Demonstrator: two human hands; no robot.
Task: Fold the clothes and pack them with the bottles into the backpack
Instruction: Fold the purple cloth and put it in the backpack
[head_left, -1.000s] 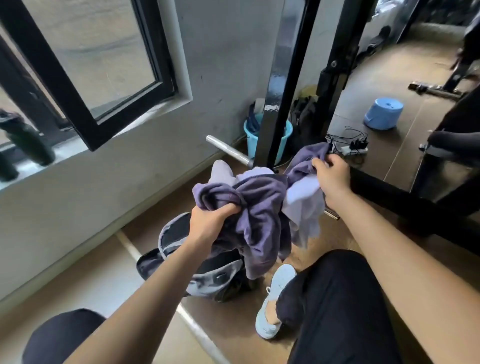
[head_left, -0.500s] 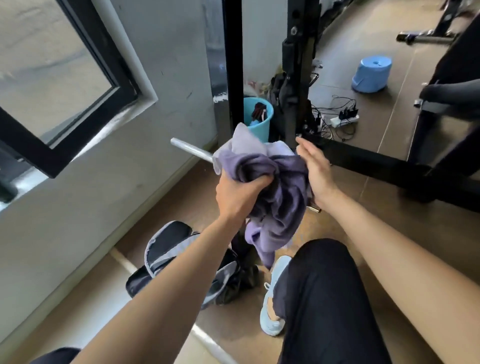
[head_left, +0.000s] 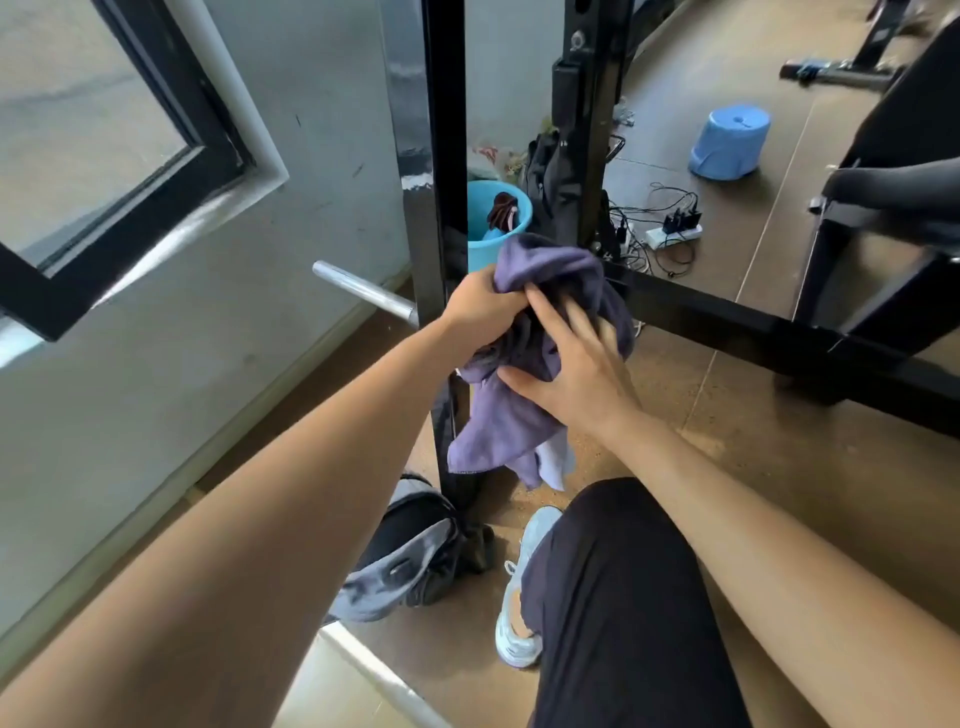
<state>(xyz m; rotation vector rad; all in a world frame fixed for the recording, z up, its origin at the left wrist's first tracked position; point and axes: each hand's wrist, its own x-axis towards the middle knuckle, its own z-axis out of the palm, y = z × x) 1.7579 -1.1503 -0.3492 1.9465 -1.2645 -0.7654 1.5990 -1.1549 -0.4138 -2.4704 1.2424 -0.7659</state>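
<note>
While the left hand (head_left: 480, 306) is gripping the bunched purple garment (head_left: 498, 431) in mid-air, arm outstretched, the right hand (head_left: 576, 374) is pressing against it, fingers spread, above the backpack (head_left: 410, 561) on the floor (head_left: 727, 441).

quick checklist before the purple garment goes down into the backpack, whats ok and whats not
1. Left hand grips the purple garment at its top: ok.
2. Right hand steadies it, fingers spread flat against the cloth: ok.
3. Garment folded: not ok. It is bunched, and loose ends hang below the hands.
4. Backpack within reach on the floor below the hands: ok.
5. Backpack mouth open wide enough: cannot tell. The left arm hides part of it.
6. Bottles ready to pack: not ok. None shows in this view.
</note>
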